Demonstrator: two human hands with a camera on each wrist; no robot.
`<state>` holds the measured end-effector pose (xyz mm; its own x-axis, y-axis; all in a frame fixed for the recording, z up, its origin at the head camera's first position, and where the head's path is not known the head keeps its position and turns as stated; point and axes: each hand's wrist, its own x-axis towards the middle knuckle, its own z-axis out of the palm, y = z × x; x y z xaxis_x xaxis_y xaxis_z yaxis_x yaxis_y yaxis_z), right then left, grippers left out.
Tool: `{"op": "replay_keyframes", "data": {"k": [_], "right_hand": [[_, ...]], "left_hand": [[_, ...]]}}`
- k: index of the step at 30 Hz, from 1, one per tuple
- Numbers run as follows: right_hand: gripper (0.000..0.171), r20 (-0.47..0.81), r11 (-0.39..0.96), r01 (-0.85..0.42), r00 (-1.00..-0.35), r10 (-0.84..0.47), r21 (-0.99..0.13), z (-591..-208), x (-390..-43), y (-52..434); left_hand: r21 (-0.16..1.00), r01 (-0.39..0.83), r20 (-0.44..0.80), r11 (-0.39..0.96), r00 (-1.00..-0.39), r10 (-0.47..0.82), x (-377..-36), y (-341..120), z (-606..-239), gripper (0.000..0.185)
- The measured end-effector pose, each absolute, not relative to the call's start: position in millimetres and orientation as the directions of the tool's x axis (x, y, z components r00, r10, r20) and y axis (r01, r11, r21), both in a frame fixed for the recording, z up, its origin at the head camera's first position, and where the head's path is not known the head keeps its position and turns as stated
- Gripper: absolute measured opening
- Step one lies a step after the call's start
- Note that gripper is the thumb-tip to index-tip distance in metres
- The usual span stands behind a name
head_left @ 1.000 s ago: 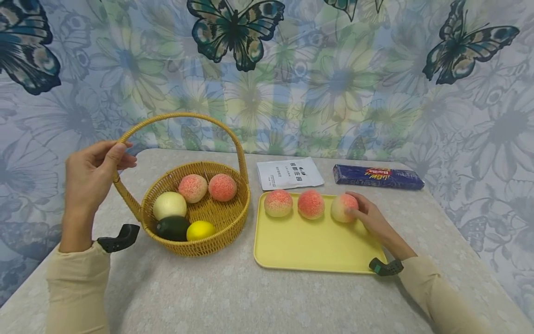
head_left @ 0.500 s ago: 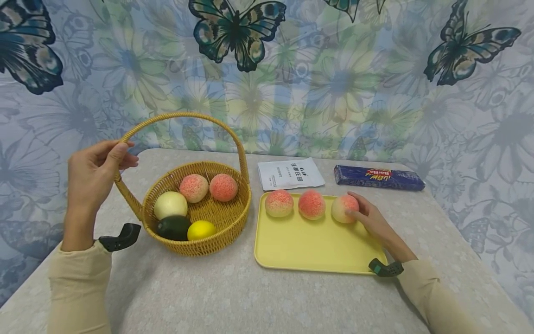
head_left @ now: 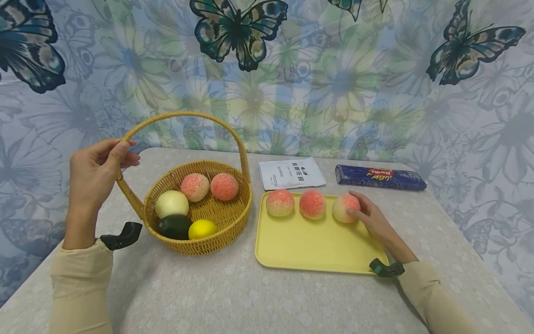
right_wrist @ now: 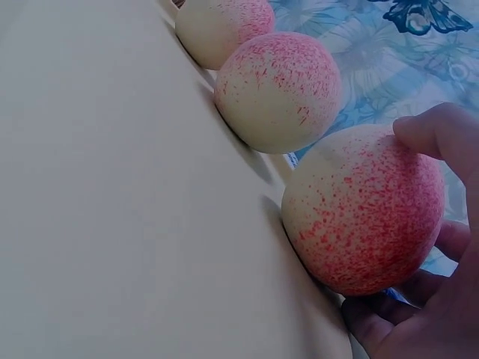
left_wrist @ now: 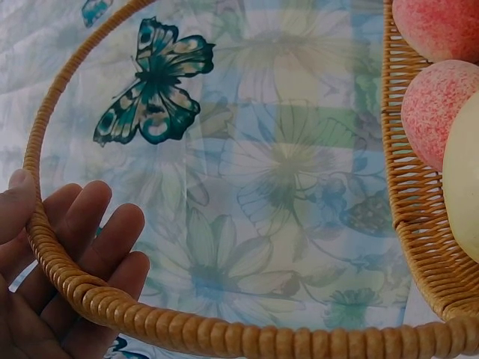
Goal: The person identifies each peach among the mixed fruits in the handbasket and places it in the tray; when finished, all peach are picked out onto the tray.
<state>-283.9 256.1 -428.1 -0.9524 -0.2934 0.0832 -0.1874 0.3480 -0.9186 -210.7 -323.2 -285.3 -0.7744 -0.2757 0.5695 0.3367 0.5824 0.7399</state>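
Observation:
My left hand point(head_left: 95, 171) holds the left side of the arched handle of a wicker basket point(head_left: 223, 232), thumb on one side and fingers behind. In the left wrist view, the handle point(left_wrist: 172, 325) runs between the thumb and the curled fingers. Two peaches, a pale round fruit point(head_left: 172, 204), a dark green oval fruit point(head_left: 175, 227) and a lemon point(head_left: 202, 229) lie inside the basket. My right hand point(head_left: 375, 222) grips the rightmost peach point(right_wrist: 367, 213) on the yellow tray point(head_left: 321, 250). Two more peaches, a left one point(head_left: 280, 202) and a middle one point(head_left: 313, 204), line the tray's back edge.
Behind the tray lies a white printed packet point(head_left: 291, 174), and to its right a blue Barilla box point(head_left: 380, 177). The grey-patterned table point(head_left: 200, 297) ends at a butterfly-print cloth point(head_left: 267, 93) at the back.
The whole head view shifts slightly to the right. Both hands keep their holds, and the fruits stay in their places on the tray and in the basket.

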Motion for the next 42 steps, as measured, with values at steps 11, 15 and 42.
{"op": "replay_keyframes", "data": {"k": [11, 15, 42], "right_hand": [[0.06, 0.09, 0.367, -0.189, -0.959, -0.269, -0.911, -430.8, -284.9, 256.7], [0.06, 0.094, 0.374, -0.191, -0.96, -0.262, -0.908, -430.9, -286.4, 258.3], [0.048, 0.484, 0.282, -0.485, -0.872, -0.078, -0.828, -415.1, -269.1, 244.3]], "left_hand": [[0.733, 0.347, 0.579, 0.585, -0.769, -0.27, -209.4, -322.9, -285.1, 0.031], [0.73, 0.343, 0.581, 0.592, -0.766, -0.273, -210.3, -322.3, -283.7, 0.032], [0.72, 0.334, 0.578, 0.609, -0.774, -0.259, -208.8, -322.6, -285.1, 0.032]]}}
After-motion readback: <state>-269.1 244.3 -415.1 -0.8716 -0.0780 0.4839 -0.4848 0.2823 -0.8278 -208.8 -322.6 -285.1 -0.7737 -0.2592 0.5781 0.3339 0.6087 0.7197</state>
